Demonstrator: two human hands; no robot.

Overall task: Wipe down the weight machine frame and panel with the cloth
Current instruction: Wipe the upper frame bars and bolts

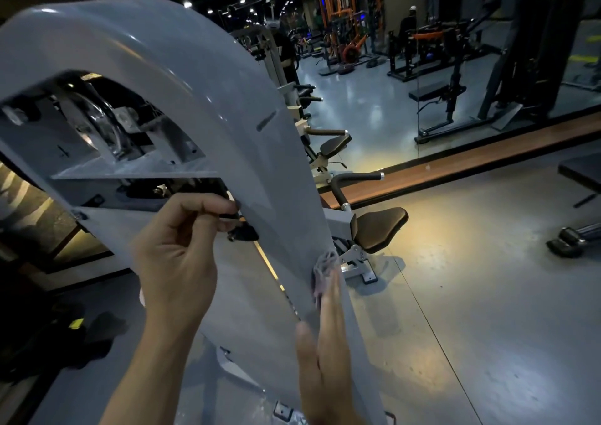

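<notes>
Grey painted metal across most of the near left: weight machine frame [182,76], arching up and over, cut off by the left edge. Through its opening, pulley and bracket parts, dim and hard to make out. Below the arch, left hand [175,255], fingers curled together round the frame's inner edge, fingertips hidden behind the metal beside a small black knob [244,233]. Flat grey panel [247,320] dropping toward the near edge, its base cut off. Further right, right hand [325,353], blurred, fingers straight and flat along the frame's right edge, pressing rather than clamping a pale crumpled cloth [325,270] under the fingertips; most of the cloth hidden beneath them. Just beyond, a dark padded seat [380,227]. Far right, a mirror wall [455,76] with murky orange racks, details lost in the dark.
</notes>
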